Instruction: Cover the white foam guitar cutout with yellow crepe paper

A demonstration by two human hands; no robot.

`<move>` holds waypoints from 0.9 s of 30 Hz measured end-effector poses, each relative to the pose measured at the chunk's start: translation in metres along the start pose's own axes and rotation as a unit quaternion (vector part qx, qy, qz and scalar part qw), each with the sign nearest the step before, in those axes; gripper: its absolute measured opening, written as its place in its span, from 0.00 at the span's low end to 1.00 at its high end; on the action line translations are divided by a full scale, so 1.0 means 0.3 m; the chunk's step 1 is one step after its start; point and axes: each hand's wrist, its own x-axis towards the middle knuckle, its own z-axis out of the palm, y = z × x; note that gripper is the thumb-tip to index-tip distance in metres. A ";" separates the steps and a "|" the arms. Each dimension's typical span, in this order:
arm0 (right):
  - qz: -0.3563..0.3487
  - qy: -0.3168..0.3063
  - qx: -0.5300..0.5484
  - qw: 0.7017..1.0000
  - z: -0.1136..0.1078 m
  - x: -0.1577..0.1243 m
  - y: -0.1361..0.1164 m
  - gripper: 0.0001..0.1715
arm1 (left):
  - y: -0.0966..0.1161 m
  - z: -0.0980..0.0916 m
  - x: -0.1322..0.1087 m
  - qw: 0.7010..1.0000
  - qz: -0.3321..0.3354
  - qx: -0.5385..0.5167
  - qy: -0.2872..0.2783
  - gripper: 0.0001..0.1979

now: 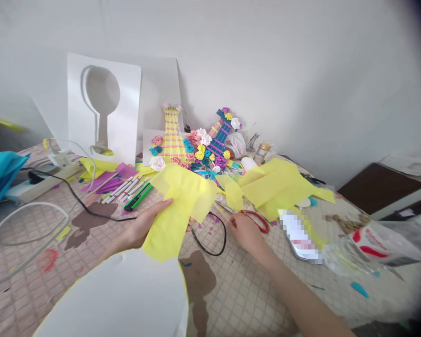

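- The left hand (pixel 145 224) is wrapped round the neck of a big white board (pixel 126 299) with yellow paper (pixel 170 224) over it. The thumb is on top, and fingertips peek out on the far side.
- The wide round part of the board is below that grip, on the person's side. The loose paper top sticks out past the thumb.
- The board looks light and a bit stiff. The paper looks thin and soft, so it could rip or crease.
- The narrow neck seems the best place to hold, with a gentle squeeze.
- The right hand (pixel 246 234) is curled up, right by the red scissors (pixel 256 214). I cannot tell if it has hold of them.
- Far right of both hands is a see-through bottle (pixel 375 241). I cannot tell what is inside.
- Past the right hand is a little jar (pixel 262 152) with a gold lid. What it holds is too small to see.
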 end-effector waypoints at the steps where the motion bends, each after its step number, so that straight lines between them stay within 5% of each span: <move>1: 0.006 0.003 0.003 1.000 -0.016 -0.008 0.004 0.10 | 0.001 0.001 0.000 1.000 0.000 -0.004 -0.004 0.18; 7: 0.040 0.090 0.111 0.989 -0.150 -0.048 0.045 0.12 | -0.015 0.043 -0.016 0.999 -0.024 -0.003 -0.043 0.21; 12: -0.022 0.175 0.258 0.950 -0.218 -0.060 -0.029 0.14 | -0.073 0.072 -0.011 0.995 0.009 0.065 -0.069 0.26; 20: -0.107 0.266 0.222 0.932 -0.172 -0.063 -0.120 0.11 | -0.105 0.055 0.005 0.991 -0.009 0.087 -0.097 0.26; 27: -0.139 0.268 0.225 0.926 -0.149 -0.056 -0.127 0.13 | -0.103 0.056 -0.003 0.988 -0.011 0.101 -0.115 0.23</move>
